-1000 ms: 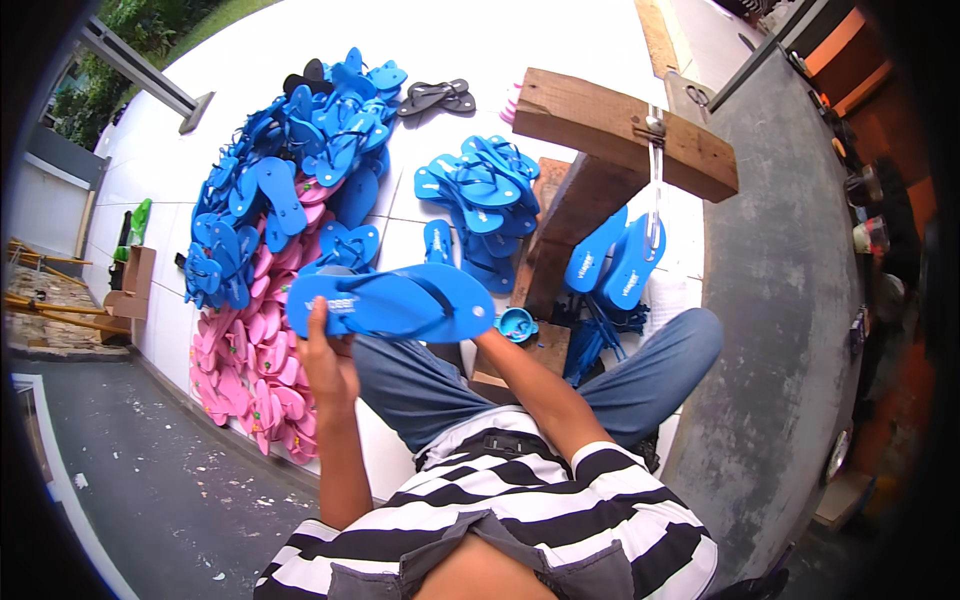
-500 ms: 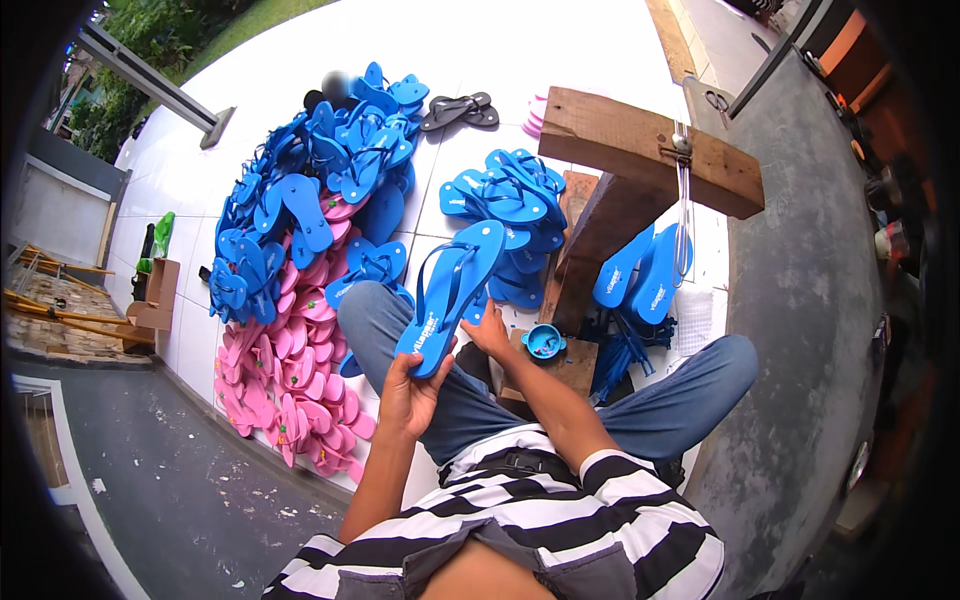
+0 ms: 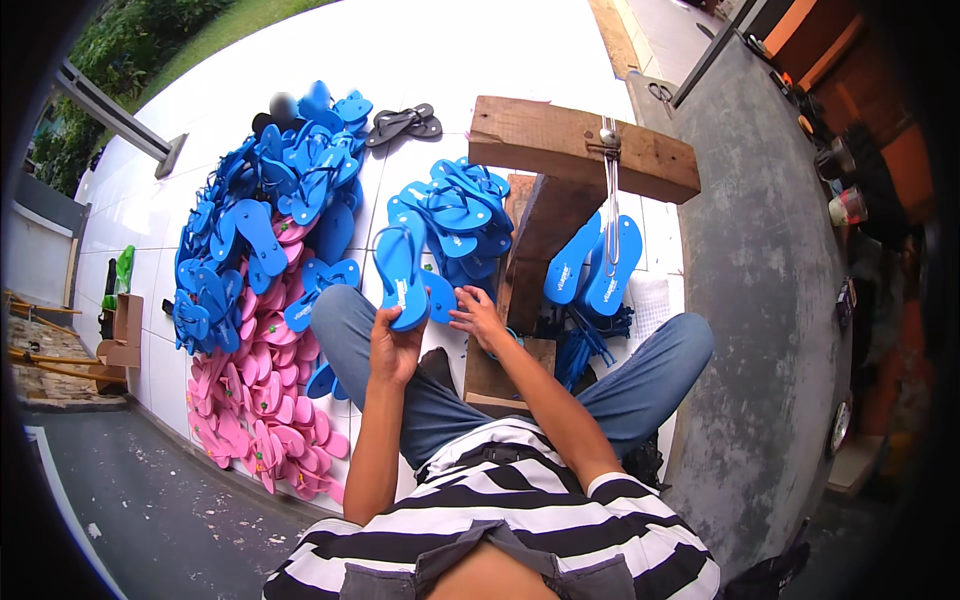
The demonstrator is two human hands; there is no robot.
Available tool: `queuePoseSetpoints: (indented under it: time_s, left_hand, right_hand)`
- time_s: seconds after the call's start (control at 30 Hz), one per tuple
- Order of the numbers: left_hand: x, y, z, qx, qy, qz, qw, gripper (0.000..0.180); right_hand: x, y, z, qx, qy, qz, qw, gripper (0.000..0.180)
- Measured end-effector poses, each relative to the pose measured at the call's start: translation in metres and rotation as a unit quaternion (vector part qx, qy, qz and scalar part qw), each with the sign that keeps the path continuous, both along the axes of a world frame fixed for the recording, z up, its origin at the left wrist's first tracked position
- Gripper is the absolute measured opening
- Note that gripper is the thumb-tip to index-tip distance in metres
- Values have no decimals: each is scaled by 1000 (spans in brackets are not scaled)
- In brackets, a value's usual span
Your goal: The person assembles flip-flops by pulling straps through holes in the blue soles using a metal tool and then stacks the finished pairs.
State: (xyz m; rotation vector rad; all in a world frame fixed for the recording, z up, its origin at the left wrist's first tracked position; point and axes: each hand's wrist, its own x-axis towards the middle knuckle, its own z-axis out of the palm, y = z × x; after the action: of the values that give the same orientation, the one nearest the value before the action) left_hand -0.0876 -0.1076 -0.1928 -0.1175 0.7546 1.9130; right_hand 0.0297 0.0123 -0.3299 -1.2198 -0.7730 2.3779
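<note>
My left hand [image 3: 396, 348] grips the heel end of a blue flip-flop [image 3: 402, 268], its footbed and strap facing up. A second blue flip-flop [image 3: 439, 296] shows partly behind it; whether the same hand holds both I cannot tell. Beside that second one my right hand [image 3: 480, 319] has its fingers stretched out and apart, with nothing seen in them. Just beyond lies a pile of blue flip-flops [image 3: 462, 215]. To the right, in front of a wooden stand [image 3: 585, 150] with a metal rod tool [image 3: 612, 190] hanging on it, two blue soles [image 3: 607, 268] lie side by side.
A large heap of blue flip-flops [image 3: 257, 232] lies at the left, with pink flip-flops [image 3: 265, 400] nearer me. Black flip-flops [image 3: 405, 124] rest on the white tiles behind. Blue straps [image 3: 585, 355] lie by my right knee. Scissors [image 3: 660, 92] are at the far right.
My left hand has lowered the blue flip-flop, which is now more upright. My right hand's fingers have spread beside the second one. The whole view has shifted, moving the scene left.
</note>
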Motion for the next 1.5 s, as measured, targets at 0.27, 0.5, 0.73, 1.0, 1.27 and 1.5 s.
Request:
queuePoseSetpoints:
  time_s: [0.27,0.5,0.73,1.0,1.27,1.5]
  left_hand:
    - [-16,30,-1,-25,160,20,987,72]
    - [-21,32,-18,-30,163,-22,986,69]
    - [-15,40,-20,-77,180,-22,980,51]
    - [6,46,-10,-77,192,-98,973,69]
    - [53,29,23,-73,98,-169,978,66]
    - [44,19,38,-54,103,-162,980,64]
  right_hand:
    - [-53,-17,-61,230,-429,197,851,97]
    - [-35,-13,-78,349,-355,273,823,59]
    - [19,-7,22,88,-57,-32,994,32]
    - [146,-28,172,542,-124,-48,830,38]
    - [171,-69,212,772,-50,64,630,45]
    - [197,-75,219,755,-36,123,643,40]
